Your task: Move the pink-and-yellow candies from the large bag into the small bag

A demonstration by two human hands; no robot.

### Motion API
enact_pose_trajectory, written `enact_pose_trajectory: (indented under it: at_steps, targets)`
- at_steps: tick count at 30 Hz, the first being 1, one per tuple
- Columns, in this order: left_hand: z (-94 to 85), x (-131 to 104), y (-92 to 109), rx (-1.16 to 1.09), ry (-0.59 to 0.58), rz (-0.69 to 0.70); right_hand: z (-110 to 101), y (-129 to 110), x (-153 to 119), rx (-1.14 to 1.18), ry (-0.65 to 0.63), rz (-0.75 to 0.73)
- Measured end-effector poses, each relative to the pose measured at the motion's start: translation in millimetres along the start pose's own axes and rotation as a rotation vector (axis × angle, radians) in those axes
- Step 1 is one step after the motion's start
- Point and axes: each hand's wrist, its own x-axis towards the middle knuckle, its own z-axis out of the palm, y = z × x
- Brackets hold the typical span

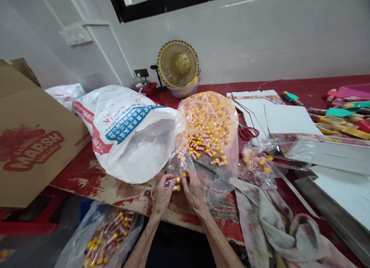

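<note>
Sitting below the near edge of the tabletop [78,175], toward the left, a clear bag [108,241] holds many small tubes with yellow caps. Just over that edge, the left hand [163,191] has its fingers curled round two capped tubes [172,183] (their caps point right), while the right hand [193,187], nearly closed, pinches a yellow cap [185,174] between thumb and fingertips. A crumpled cloth [277,221] drapes over the near edge, right of the hands. Beyond the left hand lies a white sack [138,144], its mouth open; a carton [40,144] stands past the tabletop's left edge. Right of the sack, a large clear bag [209,123] spreads out, full of capped tubes, with red-handled scissors [249,133] just beside it. At the far edge, a straw hat [178,63] stands in a basin [184,92].
</note>
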Motion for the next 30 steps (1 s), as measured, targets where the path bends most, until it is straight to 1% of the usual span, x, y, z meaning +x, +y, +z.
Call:
enact_pose_trajectory:
  at_steps: [2, 4, 7, 9, 13, 16, 19, 22, 26, 30]
  targets:
    - [0.6, -2, 4, 0.005, -0.005, 0.001, -3, 3, 2, -0.026, 0.052, 0.027]
    - [1.3, -4, 8, 0.030, -0.023, -0.006, -5, 4, 4, -0.043, 0.067, 0.028]
    - [2.7, -4, 11, 0.038, -0.031, -0.018, -4, 2, 4, -0.023, 0.036, 0.008]
    - [3.4, -5, 11, 0.037, -0.028, 0.002, -3, -1, 3, -0.001, 0.023, -0.002]
    - [2.7, -9, 12, 0.135, -0.058, 0.039, -2, -4, 3, 0.007, -0.002, -0.029]
    - [1.4, -11, 12, 0.184, -0.051, 0.067, -3, -3, 3, -0.014, 0.015, -0.035]
    - [1.1, -11, 12, 0.220, -0.018, 0.160, -4, 1, 4, -0.047, 0.050, -0.008]
    - [1.5, -9, 12, 0.258, -0.005, 0.281, -4, 3, 5, -0.055, 0.042, 0.010]
    - [1.8, -8, 10, 0.301, -0.005, 0.354, -6, 1, 5, -0.031, 0.037, 0.017]
    - [3.7, -10, 8, 0.347, 0.003, 0.462, -8, 1, 5, -0.040, 0.026, 0.018]
